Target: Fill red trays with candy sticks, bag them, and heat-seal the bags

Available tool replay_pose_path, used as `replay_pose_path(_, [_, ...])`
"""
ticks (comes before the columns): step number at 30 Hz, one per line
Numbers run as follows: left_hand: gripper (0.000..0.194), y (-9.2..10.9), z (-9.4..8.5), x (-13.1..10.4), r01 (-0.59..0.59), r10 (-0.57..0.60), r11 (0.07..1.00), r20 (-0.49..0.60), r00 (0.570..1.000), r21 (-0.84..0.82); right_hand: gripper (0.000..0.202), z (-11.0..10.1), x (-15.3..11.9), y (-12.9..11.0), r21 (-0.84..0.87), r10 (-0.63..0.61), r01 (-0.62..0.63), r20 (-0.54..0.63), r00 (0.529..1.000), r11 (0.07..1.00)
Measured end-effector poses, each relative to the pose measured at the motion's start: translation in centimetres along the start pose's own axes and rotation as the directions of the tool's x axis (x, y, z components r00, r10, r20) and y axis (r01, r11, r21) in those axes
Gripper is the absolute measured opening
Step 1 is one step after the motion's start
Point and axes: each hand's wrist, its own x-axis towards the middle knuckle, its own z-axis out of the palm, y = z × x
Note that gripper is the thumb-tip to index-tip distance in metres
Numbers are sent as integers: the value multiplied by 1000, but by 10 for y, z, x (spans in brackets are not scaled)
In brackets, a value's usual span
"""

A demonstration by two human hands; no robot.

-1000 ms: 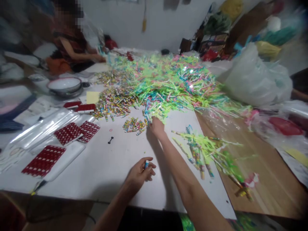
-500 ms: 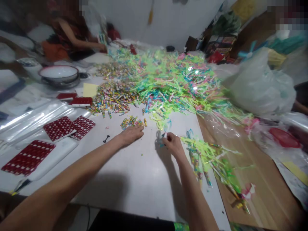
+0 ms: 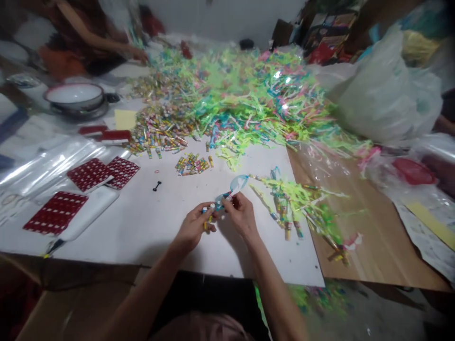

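Close together over the white tabletop (image 3: pixel 152 227), my hands meet in the middle. My left hand (image 3: pixel 188 230) is closed on small printed tubes (image 3: pixel 205 224), yellow and blue with white ends; their exact number is unclear. My right hand (image 3: pixel 244 217) pinches a looped blue plastic strip (image 3: pixel 239 182), whose lower part reaches the tube ends at my left fingertips. Whether strip and tube are joined is too blurred to see. Beyond my hands lies a little pile of similar tubes (image 3: pixel 192 164). Right of my right hand rest several tubes with green and blue streamers (image 3: pixel 289 194).
A big heap of green, blue and pink streamers (image 3: pixel 245 104) covers the back, beside a mound of tubes (image 3: pixel 161 128). Left are red patterned packs (image 3: pixel 57 212), an enamel basin (image 3: pixel 74 94) and plastic film. Cardboard (image 3: pixel 384 227) and a bulging bag (image 3: pixel 384 99) lie right. Another person's arm (image 3: pixel 99 40) shows.
My left hand has left the small tube pile, coming back toward me with tubes in it. My right hand has moved left to meet it, bringing the blue strip. The view has tilted downward.
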Motion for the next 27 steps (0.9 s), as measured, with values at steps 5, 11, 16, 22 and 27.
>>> replay_pose_path(5, [53, 0, 3, -8, -25, 26, 999, -33, 999, 28, 15, 4, -7, -2, -5, -87, 87, -34, 996, 996])
replay_pose_path(11, [50, -8, 1, -22, -69, 71, 988, -12, 997, 135, 17, 4, -10, -2, 16, -88, 87, 72, 994, 996])
replay_pose_path(16, [41, -8, 1, -31, -84, 81, 986, 21, 996, 144, 21, -3, -13, 1, 192, 33, -58, 132, 991, 980])
replay_pose_path(22, [38, -16, 3, -29, -88, 89, 992, -9, 996, 86, 26, 17, -23, 7, 288, 144, -163, 86, 986, 944])
replay_pose_path(27, [49, -22, 6, -21, 38, -53, 983, 80, 995, 177, 32, -32, -21, 19, 103, 198, -197, 0, 980, 975])
